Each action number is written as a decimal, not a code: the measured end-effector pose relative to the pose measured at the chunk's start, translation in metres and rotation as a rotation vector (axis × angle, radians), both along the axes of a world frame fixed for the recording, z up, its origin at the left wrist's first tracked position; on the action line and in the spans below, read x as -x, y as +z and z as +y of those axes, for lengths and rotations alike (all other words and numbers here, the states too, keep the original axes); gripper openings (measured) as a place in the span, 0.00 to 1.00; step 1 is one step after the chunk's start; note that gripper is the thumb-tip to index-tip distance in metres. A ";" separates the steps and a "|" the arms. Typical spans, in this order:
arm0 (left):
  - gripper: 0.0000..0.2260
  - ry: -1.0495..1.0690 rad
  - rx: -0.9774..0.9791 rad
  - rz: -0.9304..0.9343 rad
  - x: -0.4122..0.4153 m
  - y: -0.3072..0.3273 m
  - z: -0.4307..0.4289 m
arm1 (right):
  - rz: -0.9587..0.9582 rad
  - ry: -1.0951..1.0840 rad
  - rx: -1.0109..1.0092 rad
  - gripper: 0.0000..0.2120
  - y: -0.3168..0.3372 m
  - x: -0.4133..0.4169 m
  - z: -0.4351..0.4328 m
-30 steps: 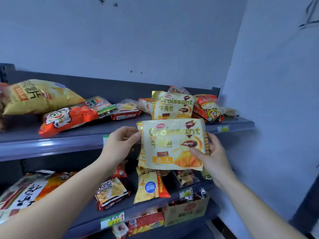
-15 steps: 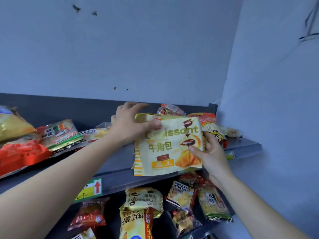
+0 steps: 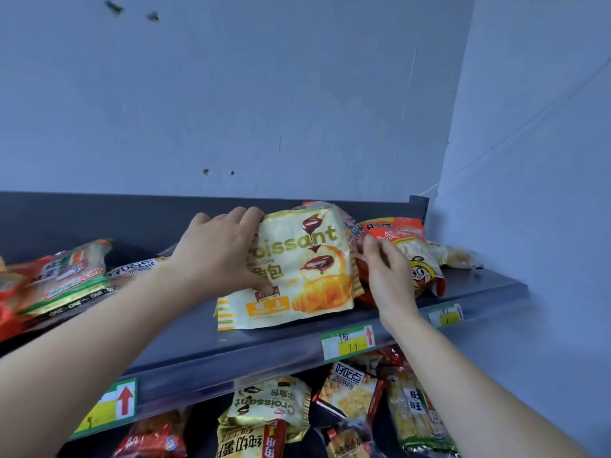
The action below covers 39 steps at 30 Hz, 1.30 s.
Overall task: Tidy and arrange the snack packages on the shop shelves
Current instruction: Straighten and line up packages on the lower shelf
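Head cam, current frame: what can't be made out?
Head view:
- croissant bag: left of print covered by left hand.
- rear packet: mostly hidden by the bag.
- right hand: grip on bag's edge unclear.
- price label: handwriting too small.
- red packet: cut off by left edge.

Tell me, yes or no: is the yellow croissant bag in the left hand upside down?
No, the yellow plastic croissant bag that the left hand grips stands on the grey metal upper shelf with its lettering upright.

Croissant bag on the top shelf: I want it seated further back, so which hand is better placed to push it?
Probably left. The left hand grips the croissant bag, thumb on its front; the right hand hangs loose beside its right edge.
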<state>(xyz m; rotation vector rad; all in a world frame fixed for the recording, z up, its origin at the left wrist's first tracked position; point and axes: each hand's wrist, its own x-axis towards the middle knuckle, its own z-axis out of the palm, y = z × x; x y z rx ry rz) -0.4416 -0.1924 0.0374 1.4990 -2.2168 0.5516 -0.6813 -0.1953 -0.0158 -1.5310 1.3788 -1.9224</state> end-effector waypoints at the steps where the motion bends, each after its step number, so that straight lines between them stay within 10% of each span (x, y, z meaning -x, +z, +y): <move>1: 0.46 0.002 0.006 -0.007 0.001 -0.001 0.000 | 0.017 -0.095 -0.035 0.10 0.001 0.008 -0.006; 11: 0.46 0.065 0.049 -0.167 0.016 0.001 0.010 | 0.617 0.150 -0.522 0.38 0.003 0.036 -0.041; 14: 0.45 0.093 0.054 -0.183 0.019 0.000 0.013 | 0.861 -0.199 -0.347 0.25 -0.004 0.040 -0.043; 17: 0.45 0.108 0.073 -0.186 0.020 -0.002 0.016 | 0.729 -0.365 -0.082 0.06 0.001 0.038 -0.042; 27: 0.47 0.190 0.152 -0.157 0.040 -0.008 0.007 | 0.039 -0.391 0.187 0.12 0.102 0.040 -0.038; 39: 0.44 0.172 0.205 -0.074 0.125 -0.039 -0.036 | 0.035 -0.239 0.385 0.17 0.110 0.034 -0.018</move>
